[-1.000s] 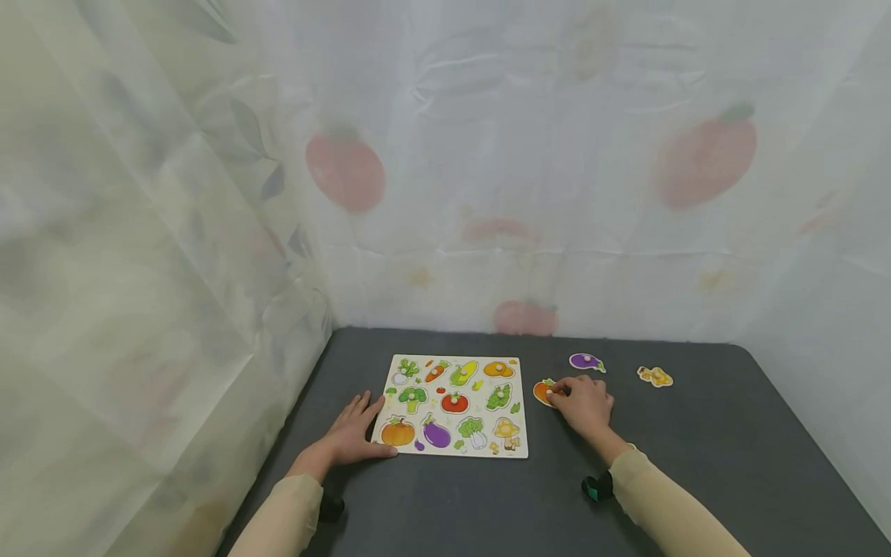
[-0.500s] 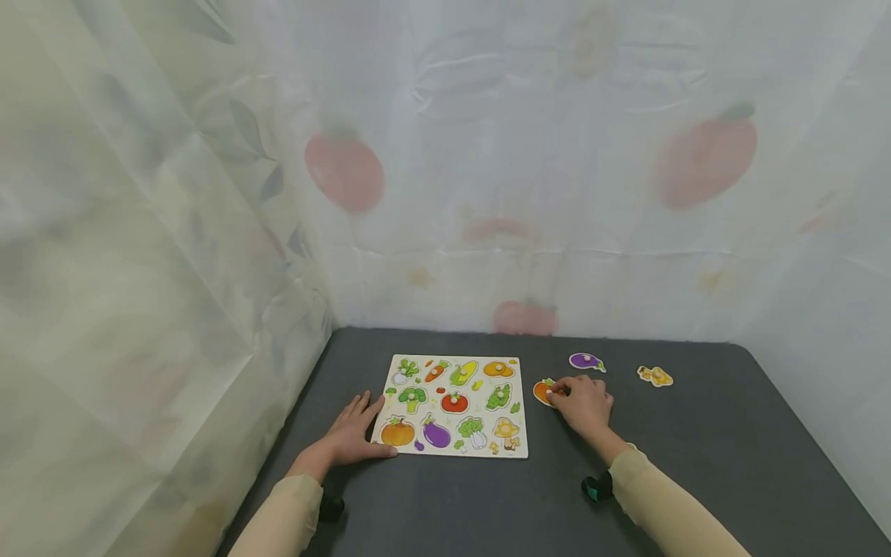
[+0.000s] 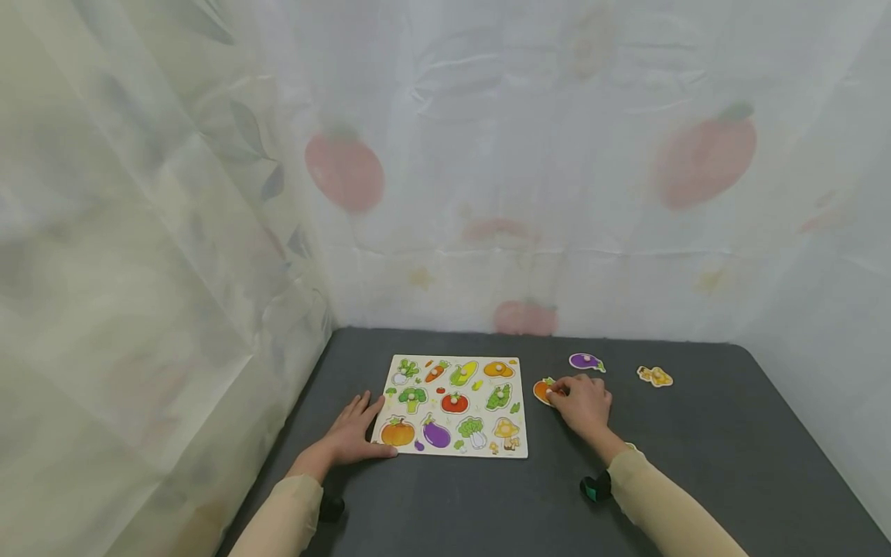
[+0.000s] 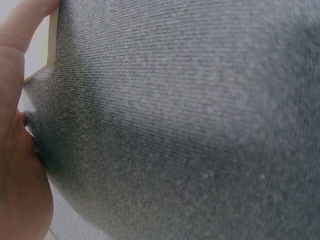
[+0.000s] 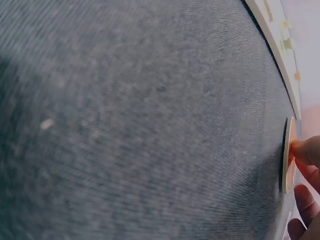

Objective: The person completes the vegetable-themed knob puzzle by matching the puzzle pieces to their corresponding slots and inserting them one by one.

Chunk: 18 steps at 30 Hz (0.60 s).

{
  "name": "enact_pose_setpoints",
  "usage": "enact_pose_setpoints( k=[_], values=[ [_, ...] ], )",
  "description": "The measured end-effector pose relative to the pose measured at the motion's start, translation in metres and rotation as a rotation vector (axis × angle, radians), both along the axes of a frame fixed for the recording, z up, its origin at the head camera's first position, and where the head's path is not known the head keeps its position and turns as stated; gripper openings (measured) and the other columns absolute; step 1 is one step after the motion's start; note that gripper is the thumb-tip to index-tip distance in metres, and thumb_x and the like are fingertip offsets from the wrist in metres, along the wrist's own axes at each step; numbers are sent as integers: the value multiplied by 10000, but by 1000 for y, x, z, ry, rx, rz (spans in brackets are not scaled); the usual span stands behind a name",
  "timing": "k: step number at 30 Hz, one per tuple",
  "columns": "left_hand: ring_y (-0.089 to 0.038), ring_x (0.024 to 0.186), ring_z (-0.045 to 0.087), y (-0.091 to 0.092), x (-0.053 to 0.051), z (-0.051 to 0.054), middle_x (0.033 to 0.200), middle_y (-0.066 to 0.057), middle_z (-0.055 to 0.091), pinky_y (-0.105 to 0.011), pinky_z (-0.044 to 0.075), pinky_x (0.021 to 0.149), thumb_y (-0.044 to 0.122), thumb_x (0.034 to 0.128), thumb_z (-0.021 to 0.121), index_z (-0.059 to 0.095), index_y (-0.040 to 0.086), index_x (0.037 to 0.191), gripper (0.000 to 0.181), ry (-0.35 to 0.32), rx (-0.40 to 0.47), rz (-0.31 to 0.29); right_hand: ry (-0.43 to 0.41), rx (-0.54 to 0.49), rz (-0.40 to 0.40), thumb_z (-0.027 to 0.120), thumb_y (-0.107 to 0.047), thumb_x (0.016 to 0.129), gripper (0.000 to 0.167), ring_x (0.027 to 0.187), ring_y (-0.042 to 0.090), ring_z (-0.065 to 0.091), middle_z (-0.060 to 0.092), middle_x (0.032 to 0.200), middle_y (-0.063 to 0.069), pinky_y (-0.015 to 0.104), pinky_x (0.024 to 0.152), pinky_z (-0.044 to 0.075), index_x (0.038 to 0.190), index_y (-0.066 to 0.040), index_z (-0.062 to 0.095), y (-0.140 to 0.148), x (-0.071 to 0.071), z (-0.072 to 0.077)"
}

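A white vegetable puzzle board lies flat on the dark table. My left hand rests at its lower left corner, fingers spread along the left edge and thumb at the near edge. Just right of the board, my right hand pinches an orange pumpkin puzzle piece with thumb and fingertips. In the right wrist view the piece appears edge-on, on or very near the tabletop. The fingers partly cover it. Behind that hand lies a purple eggplant piece.
A yellow mushroom piece lies farther right. Knobbed vegetable pieces, such as the tomato and broccoli, sit in the board. A printed white curtain hangs behind the table, and another at the left.
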<state>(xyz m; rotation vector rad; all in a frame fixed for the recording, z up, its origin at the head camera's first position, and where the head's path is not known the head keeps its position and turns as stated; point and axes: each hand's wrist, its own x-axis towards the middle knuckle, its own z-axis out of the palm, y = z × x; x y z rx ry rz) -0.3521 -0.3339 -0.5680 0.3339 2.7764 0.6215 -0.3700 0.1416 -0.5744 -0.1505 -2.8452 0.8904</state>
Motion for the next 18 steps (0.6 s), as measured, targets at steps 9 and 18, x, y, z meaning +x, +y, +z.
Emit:
enact_pose_setpoints(
  k=[9, 18],
  values=[
    [-430, 1548, 42, -1, 4, -2, 1692, -208, 109, -672, 94, 1194, 748, 742, 758, 218, 143, 1651, 1218, 37, 15, -5, 82, -27, 27, 782, -331, 906, 197, 1195, 445, 466, 672, 1123, 135, 664, 983, 311, 953, -139, 791, -8, -3, 16],
    [-466, 1533, 79, -5, 7, -4, 1666, -249, 179, -658, 58, 1199, 723, 751, 767, 301, 101, 1625, 1170, 94, 59, -26, 106, -83, 165, 796, -332, 892, 150, 1140, 360, 471, 639, 1100, 82, 613, 973, 329, 905, -182, 786, -47, 2, 37]
  ],
)
